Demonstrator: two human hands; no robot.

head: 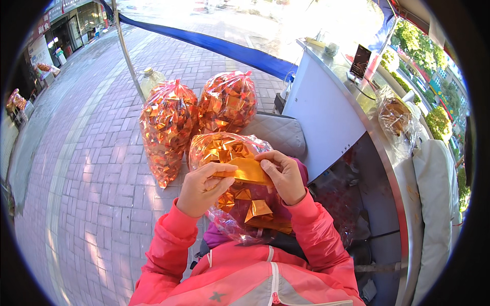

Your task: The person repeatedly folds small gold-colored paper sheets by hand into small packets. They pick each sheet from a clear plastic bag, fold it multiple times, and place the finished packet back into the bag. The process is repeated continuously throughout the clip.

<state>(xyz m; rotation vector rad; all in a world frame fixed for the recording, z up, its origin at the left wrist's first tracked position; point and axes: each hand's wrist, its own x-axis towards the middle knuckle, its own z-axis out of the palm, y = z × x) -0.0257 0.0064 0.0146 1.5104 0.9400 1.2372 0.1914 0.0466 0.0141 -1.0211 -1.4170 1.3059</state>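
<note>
A sheet of shiny gold foil paper (249, 170) is stretched between my two hands above my lap. My left hand (208, 183) pinches its left end between thumb and fingers. At the other end, my right hand (282, 173) grips the upper right corner. Beneath lies an open clear plastic bag (229, 220) holding several folded gold foil pieces (224, 149). One folded foil piece (258, 210) rests close to my body, over a stack of flat gold sheets (281, 225).
Two tied plastic bags full of folded foil, one at left (168, 126) and one behind (228, 101), stand on the brick pavement (103, 164). A grey quilted cushion (275, 134) sits beyond my lap. At right is a metal-edged counter (367, 114) bearing a phone (360, 61) on a stand.
</note>
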